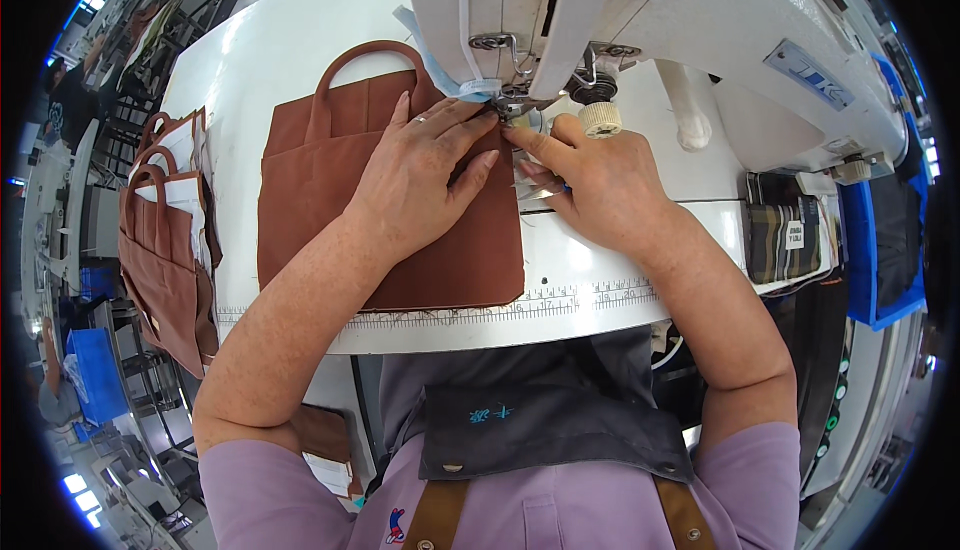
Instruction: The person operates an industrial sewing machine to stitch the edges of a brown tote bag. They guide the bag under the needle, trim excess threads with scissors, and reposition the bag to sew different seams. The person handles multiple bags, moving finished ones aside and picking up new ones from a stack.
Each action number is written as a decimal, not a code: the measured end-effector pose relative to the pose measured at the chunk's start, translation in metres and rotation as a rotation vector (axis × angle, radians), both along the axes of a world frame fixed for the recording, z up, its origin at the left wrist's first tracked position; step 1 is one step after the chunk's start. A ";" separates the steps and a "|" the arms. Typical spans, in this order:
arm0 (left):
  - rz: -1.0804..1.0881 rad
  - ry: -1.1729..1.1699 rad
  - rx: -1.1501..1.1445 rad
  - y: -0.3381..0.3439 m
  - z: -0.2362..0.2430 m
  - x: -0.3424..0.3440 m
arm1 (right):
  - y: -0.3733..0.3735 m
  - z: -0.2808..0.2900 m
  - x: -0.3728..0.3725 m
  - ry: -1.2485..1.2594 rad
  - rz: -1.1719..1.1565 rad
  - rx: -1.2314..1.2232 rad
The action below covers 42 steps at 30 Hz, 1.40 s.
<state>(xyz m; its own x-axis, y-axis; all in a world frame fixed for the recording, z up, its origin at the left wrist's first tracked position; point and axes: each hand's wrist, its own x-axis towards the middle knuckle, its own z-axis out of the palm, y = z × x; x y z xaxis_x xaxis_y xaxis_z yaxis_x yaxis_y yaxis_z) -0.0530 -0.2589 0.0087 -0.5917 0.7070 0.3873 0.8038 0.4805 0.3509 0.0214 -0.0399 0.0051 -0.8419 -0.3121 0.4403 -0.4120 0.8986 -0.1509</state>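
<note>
A brown bag with a looped handle lies flat on the white sewing table, its right edge at the sewing machine's presser foot. Resting flat on the bag is my left hand, fingers stretched toward the needle area and thumb apart. My right hand is curled just right of the bag's edge, its index fingertip at the edge by the foot. Metal blades with a bit of blue, apparently thread snips, poke out from under its fingers. The needle point and the exact stitching spot are hidden.
The white sewing machine rises at the far right. A printed ruler runs along the table's front edge. More brown bags hang over the left edge. Dark striped fabric lies at the right, beside a blue crate.
</note>
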 end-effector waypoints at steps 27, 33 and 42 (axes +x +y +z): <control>-0.013 0.047 0.017 0.001 0.001 -0.009 | 0.014 0.008 0.007 -0.026 0.012 -0.197; 0.009 0.044 0.022 -0.005 -0.006 -0.008 | 0.042 0.065 0.070 0.155 -0.083 -0.096; -0.021 0.027 -0.028 -0.002 -0.007 -0.013 | 0.431 0.073 0.166 0.672 -0.824 -0.527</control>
